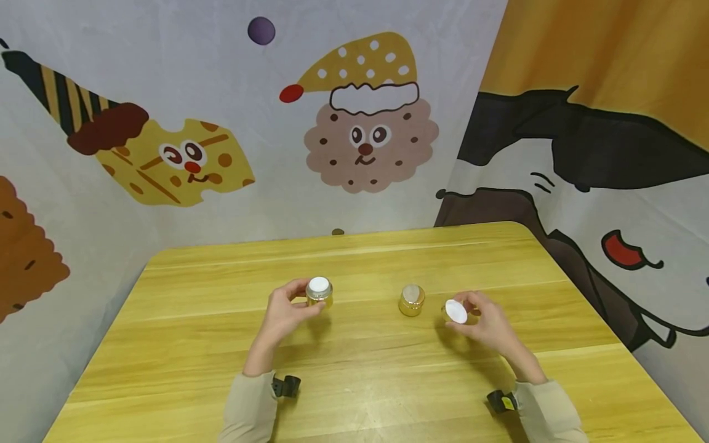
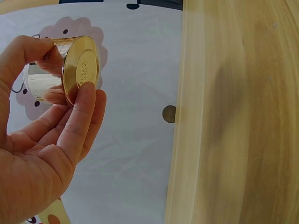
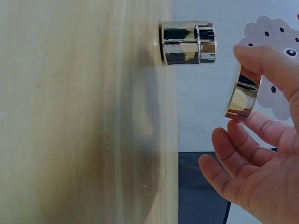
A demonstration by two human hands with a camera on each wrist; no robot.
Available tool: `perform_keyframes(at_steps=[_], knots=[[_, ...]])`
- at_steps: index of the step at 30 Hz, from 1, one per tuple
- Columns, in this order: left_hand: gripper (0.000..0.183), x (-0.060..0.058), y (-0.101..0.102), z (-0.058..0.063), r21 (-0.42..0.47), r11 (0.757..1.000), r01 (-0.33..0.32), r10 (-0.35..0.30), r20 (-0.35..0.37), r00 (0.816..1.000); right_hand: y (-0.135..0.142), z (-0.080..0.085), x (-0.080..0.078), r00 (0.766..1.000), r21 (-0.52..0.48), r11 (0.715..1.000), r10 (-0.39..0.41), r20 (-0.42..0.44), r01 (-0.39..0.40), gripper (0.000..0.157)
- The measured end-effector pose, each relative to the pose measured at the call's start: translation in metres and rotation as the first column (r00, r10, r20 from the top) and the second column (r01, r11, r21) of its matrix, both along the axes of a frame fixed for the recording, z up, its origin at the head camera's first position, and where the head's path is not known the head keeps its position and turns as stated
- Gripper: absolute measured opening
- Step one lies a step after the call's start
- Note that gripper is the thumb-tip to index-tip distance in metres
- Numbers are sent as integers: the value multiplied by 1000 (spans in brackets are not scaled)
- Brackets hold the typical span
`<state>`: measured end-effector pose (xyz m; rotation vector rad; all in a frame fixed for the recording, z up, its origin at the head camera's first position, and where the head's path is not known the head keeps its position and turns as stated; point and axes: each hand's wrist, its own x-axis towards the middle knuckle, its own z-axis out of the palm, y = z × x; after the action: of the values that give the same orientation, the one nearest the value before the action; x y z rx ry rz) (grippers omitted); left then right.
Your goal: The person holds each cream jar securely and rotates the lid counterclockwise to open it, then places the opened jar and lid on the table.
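My left hand (image 1: 285, 312) grips a small gold cosmetic jar (image 1: 319, 296) above the table, its white top facing up. In the left wrist view the jar's gold base (image 2: 83, 70) shows stamped print, with the thumb on one side and fingertips on the other. On the right, my right hand (image 1: 488, 321) pinches a gold jar lid (image 1: 455, 312) tilted so that its white inside faces the head camera. The lid's shiny side (image 3: 244, 95) shows in the right wrist view. Between the hands, nearer the right one, a second gold jar (image 1: 412, 300) stands upright with its lid on.
The wooden table (image 1: 354, 381) has its far edge against a hanging cloth (image 1: 221, 61) printed with cartoon food. A dark wrist camera (image 1: 287, 386) sits at the left sleeve, and another wrist camera (image 1: 501, 402) at the right sleeve.
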<state>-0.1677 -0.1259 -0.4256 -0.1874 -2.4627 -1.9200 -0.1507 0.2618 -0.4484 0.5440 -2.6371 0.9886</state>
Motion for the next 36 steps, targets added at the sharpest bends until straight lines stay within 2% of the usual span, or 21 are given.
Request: perform_keyframes(at_steps=[5,9,25,36], knots=[[48,0,1,0,-1,1000,-3,3,-2,1000,0,-1,2,993,50,998,-33,117,28,42],[48,-1,1,0,2,1000,-5,5,1,1000,1,-1,1,985,75,997,-42,170,29,43],[49,-1,1,1,-7,1000,-8,8,1,1000,6,-9,-1,957,117,992,1,290,-36,48],[48,-1,0,0,1,1000,-11,11,8,1000,3,-10,0,937,129,991,-7,348,-40,48]])
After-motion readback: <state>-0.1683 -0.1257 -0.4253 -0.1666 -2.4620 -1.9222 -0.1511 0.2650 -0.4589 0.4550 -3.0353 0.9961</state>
